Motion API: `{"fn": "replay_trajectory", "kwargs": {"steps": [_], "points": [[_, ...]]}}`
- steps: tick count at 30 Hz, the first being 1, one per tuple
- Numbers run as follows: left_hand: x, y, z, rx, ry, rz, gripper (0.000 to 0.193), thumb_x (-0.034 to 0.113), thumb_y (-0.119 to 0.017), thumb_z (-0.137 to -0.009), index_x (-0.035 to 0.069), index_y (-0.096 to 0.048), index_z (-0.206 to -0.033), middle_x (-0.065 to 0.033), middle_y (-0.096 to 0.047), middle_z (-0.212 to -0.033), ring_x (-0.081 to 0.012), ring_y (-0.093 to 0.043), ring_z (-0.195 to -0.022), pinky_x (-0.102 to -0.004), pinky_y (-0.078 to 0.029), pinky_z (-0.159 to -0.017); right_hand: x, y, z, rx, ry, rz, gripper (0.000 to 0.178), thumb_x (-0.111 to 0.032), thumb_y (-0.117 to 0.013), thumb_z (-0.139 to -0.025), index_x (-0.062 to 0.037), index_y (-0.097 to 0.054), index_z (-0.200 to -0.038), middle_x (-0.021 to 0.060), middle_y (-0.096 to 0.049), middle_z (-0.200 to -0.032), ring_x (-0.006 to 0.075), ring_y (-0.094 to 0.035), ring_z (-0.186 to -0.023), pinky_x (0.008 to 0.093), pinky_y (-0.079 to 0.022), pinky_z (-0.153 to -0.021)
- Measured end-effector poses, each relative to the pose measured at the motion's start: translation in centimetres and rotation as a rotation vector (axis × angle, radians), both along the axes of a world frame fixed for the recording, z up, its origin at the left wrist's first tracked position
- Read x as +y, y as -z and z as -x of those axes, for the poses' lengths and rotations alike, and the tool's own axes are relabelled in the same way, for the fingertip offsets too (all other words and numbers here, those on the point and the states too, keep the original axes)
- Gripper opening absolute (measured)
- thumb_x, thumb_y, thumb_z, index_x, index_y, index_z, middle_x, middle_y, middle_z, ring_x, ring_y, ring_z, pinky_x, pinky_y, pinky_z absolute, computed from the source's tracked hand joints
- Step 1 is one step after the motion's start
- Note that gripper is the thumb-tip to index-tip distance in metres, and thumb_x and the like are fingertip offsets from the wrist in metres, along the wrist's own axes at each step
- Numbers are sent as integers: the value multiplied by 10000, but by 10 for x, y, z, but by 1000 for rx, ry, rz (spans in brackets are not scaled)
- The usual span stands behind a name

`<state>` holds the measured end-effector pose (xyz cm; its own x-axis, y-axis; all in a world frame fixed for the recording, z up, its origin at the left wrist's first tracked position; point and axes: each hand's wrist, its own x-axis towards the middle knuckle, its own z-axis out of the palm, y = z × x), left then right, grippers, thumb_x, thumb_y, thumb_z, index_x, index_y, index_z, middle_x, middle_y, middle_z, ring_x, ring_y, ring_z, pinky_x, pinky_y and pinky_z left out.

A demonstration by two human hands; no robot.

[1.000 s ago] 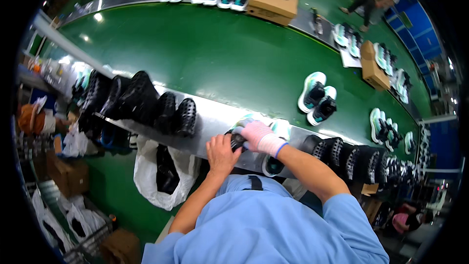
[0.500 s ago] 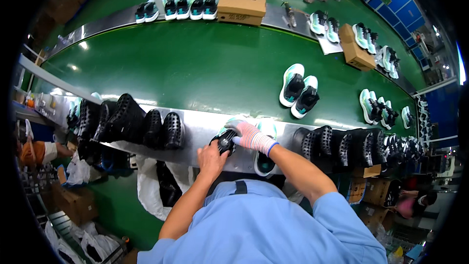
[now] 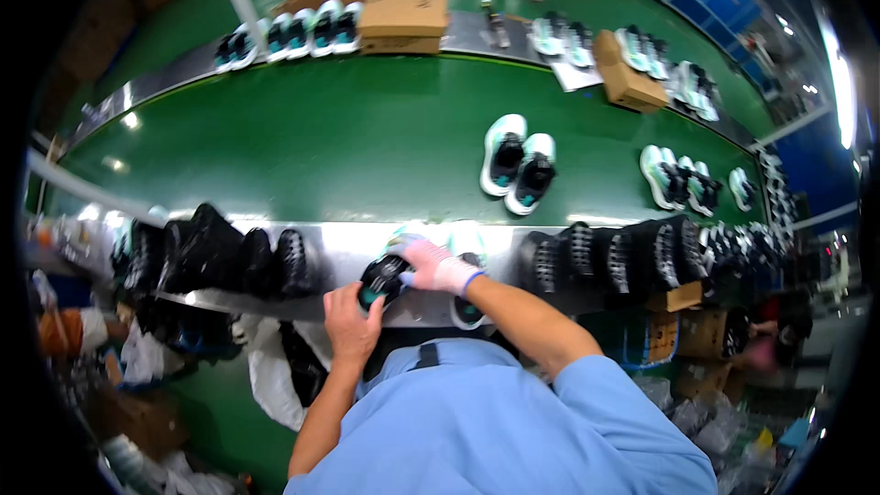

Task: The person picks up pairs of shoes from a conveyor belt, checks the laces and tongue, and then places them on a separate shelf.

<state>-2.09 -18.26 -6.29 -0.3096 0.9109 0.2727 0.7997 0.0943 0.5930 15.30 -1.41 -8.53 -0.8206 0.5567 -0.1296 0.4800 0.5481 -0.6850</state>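
A black and mint sneaker (image 3: 381,279) with a white sole is on the metal ledge in front of me, its heel toward me. My bare left hand (image 3: 352,321) grips the heel end, thumb to the right and fingers on the left side. My right hand (image 3: 434,266), in a striped white knit glove, lies across the sneaker's front and upper, fingers curled over it. Its hidden fingertips leave the exact hold unclear. Just right of it stands a second matching sneaker (image 3: 467,240), partly covered by my right wrist.
Black studded boots (image 3: 295,261) line the ledge at left, and more black boots (image 3: 579,252) at right. Beyond, a green belt (image 3: 321,147) carries a matching sneaker pair (image 3: 519,163). A cardboard box (image 3: 403,9) and further shoes stand along the far ledge.
The whole view has swung, so the scene sits farther left in the picture. My left hand has shifted back along the sneaker's heel, and a teal patch there now shows. Both hands stay on the sneaker.
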Motion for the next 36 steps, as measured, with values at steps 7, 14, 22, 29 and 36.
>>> {"fn": "replay_trajectory", "kwargs": {"steps": [7,14,22,29,36], "points": [[22,-14,-22,-311,-271,454,453,489,-657,-976,45,-724,-916,-233,-725,-854,-456,-693,-860,-546,-513,-789,-4,2,-1,79,-32,-87,540,-170,-726,-796,-38,-654,-1314,223,-597,-1389,420,-502,-1364,475,-415,-1168],[26,12,-11,-1248,-408,600,241,229,-694,-976,34,-706,-834,-112,-688,-678,-224,-582,-496,-400,-427,-474,-17,-19,3,-22,-1,-135,588,-98,-706,-789,-72,-610,-1369,218,-585,-1402,414,-555,-1310,476,-463,-1126],[23,28,-27,-1101,-346,427,204,171,-682,-988,44,-685,-828,-37,-630,-632,-79,-447,-449,-290,-309,-404,-85,-28,7,-266,86,-339,637,-103,-638,-862,-8,-499,-1477,183,-474,-1570,367,-523,-1374,442,-475,-1099],[20,42,-35,-955,-348,262,205,161,-662,-1004,23,-683,-854,-38,-642,-647,-80,-490,-506,-290,-362,-461,-80,-29,3,-309,13,-432,683,-93,-648,-853,-25,-478,-1511,188,-460,-1594,358,-505,-1406,448,-465,-1115],[17,32,-31,-1097,-370,340,197,173,-647,-1028,24,-652,-899,-49,-638,-669,-102,-512,-443,-285,-392,-389,-59,-33,14,-189,251,-202,418,-169,-691,-906,-124,-675,-1321,172,-675,-1201,391,-661,-1081,484,-549,-951]]}}
